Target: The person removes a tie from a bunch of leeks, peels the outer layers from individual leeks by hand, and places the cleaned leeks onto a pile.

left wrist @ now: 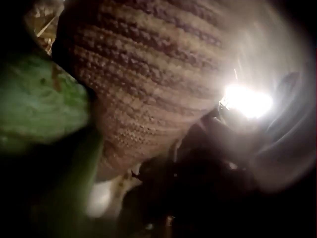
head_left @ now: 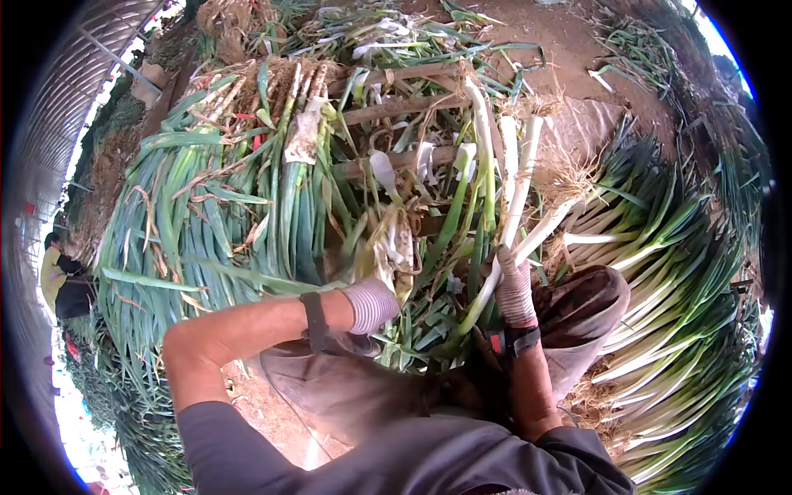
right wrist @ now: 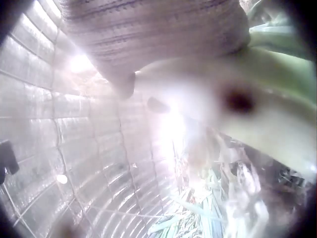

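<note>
In the head view my right hand, in a striped knit glove, grips a long green onion by its white stalk, roots pointing up and right. More white stalks rise just beyond the fingers. The right wrist view shows the pale stalk close under the glove. My left hand, gloved alike, is bent inward over loose leaves and pale, dry sheaths. Its fingers are hidden and I cannot tell what they hold. A green leaf lies beside that glove in the left wrist view.
A heap of untrimmed green onions lies at the left. White-stalked onions are piled along the right. A wooden frame with peeled scraps stands ahead, between the two. Another person is at the far left.
</note>
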The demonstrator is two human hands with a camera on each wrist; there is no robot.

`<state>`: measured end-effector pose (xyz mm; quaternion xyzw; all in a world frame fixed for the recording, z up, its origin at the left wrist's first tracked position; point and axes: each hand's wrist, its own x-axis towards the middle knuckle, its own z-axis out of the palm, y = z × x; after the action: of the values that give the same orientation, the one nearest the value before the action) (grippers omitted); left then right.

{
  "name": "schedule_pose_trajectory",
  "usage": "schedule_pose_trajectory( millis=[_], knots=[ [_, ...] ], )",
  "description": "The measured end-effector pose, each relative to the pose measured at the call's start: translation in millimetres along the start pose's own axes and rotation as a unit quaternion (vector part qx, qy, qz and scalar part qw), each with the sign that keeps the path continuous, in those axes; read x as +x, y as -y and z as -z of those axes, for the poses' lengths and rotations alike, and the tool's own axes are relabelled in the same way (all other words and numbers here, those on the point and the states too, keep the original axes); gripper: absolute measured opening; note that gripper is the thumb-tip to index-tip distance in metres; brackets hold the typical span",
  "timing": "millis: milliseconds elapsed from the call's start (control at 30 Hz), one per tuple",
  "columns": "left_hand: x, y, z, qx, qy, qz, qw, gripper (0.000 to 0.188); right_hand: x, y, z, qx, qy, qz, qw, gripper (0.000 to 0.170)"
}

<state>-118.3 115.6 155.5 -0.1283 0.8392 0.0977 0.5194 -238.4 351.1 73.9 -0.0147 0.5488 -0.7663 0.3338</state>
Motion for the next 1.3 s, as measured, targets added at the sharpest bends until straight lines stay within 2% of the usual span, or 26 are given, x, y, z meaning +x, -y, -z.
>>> schedule_pose_trajectory(
  millis=[67, 100, 133, 167, 200, 267, 367, 433, 467, 500, 567, 633, 700, 767, 800, 867, 900, 933, 967, 1000, 1033, 1100, 1133, 1167, 1233, 1300],
  knots=[
    [-20, 5, 44, -0.017, -0.024, -0.152, 0.988, 0.031, -1, -1, 2, 0.004, -0.005, -0.004, 1.000, 0.036],
    [26, 64, 59, 0.050, -0.292, -0.265, 0.918, 0.029, -2, 3, -2, 0.012, -0.008, -0.011, 1.000, 0.034],
    [42, 101, 115, 0.139, -0.523, -0.284, 0.792, 0.021, -3, 5, -3, 0.009, 0.001, -0.015, 1.000, 0.034],
    [17, 114, 186, 0.080, -0.563, -0.074, 0.820, 0.018, -3, 6, -1, 0.006, 0.009, -0.016, 1.000, 0.034],
    [-9, 131, 215, 0.064, -0.671, -0.031, 0.738, 0.020, 3, -3, 4, -0.012, -0.011, -0.007, 1.000, 0.036],
    [-64, 162, 273, -0.011, -0.849, 0.040, 0.527, 0.029, 12, -6, 5, -0.011, 0.000, 0.013, 1.000, 0.038],
    [-102, 58, 226, -0.131, -0.818, -0.007, 0.560, 0.035, 5, -2, -3, -0.043, -0.010, 0.012, 0.999, 0.037],
    [-76, 6, 186, -0.149, -0.607, -0.048, 0.779, 0.033, 10, -9, -3, -0.019, 0.003, 0.012, 1.000, 0.034],
    [-44, -5, 159, -0.258, -0.526, -0.205, 0.784, 0.037, 8, -9, -6, -0.017, 0.009, 0.017, 1.000, 0.034],
    [-12, -15, 132, -0.376, -0.404, -0.332, 0.765, 0.045, 5, -8, -7, -0.017, 0.016, 0.021, 0.999, 0.034],
    [34, -47, 95, -0.441, -0.412, -0.326, 0.728, 0.067, 0, -8, -8, -0.021, 0.043, 0.025, 0.999, 0.036],
    [61, -64, 80, -0.487, -0.432, -0.417, 0.634, 0.063, -2, -11, -5, -0.026, 0.079, 0.024, 0.996, 0.038],
    [44, -79, 79, -0.566, -0.353, -0.450, 0.594, 0.048, 8, -28, 7, -0.122, 0.110, 0.045, 0.985, 0.047],
    [31, -80, 85, -0.472, -0.434, -0.408, 0.650, 0.042, 8, -21, 2, -0.180, 0.127, 0.118, 0.968, 0.046],
    [21, -80, 87, -0.542, -0.395, -0.368, 0.644, 0.042, 15, -15, 2, -0.149, 0.141, 0.130, 0.970, 0.044],
    [13, -66, 93, -0.591, -0.387, -0.408, 0.579, 0.039, 33, 8, 2, -0.039, 0.174, 0.136, 0.975, 0.040],
    [0, -57, 97, -0.575, -0.415, -0.380, 0.594, 0.038, 37, 25, 0, -0.007, 0.177, 0.138, 0.974, 0.039],
    [-20, -52, 100, -0.555, -0.425, -0.396, 0.596, 0.036, 31, 57, -16, 0.000, 0.127, 0.142, 0.982, 0.047],
    [-31, -50, 101, -0.571, -0.433, -0.402, 0.570, 0.036, 40, 73, -21, -0.004, 0.129, 0.146, 0.981, 0.066],
    [-28, -46, 106, -0.603, -0.400, -0.396, 0.565, 0.034, 35, 91, -32, -0.024, 0.138, 0.128, 0.982, 0.063],
    [-50, -52, 102, -0.541, -0.463, -0.369, 0.597, 0.034, 39, 97, -40, -0.040, 0.180, 0.131, 0.974, 0.056],
    [-33, -49, 112, -0.435, -0.544, -0.438, 0.567, 0.037, 13, 119, -72, -0.167, 0.168, 0.119, 0.964, 0.048],
    [-40, -55, 108, -0.512, -0.465, -0.403, 0.599, 0.037, 19, 113, -80, -0.156, 0.191, 0.192, 0.950, 0.048],
    [-49, -64, 103, -0.521, -0.448, -0.386, 0.616, 0.039, 22, 110, -91, -0.142, 0.216, 0.265, 0.929, 0.048],
    [-49, -63, 94, -0.358, -0.591, -0.367, 0.622, 0.046, 19, 112, -94, -0.107, 0.203, 0.233, 0.945, 0.046],
    [-37, -62, 72, -0.398, -0.564, -0.406, 0.599, 0.052, 18, 120, -91, -0.095, 0.171, 0.198, 0.960, 0.046]
  ],
)
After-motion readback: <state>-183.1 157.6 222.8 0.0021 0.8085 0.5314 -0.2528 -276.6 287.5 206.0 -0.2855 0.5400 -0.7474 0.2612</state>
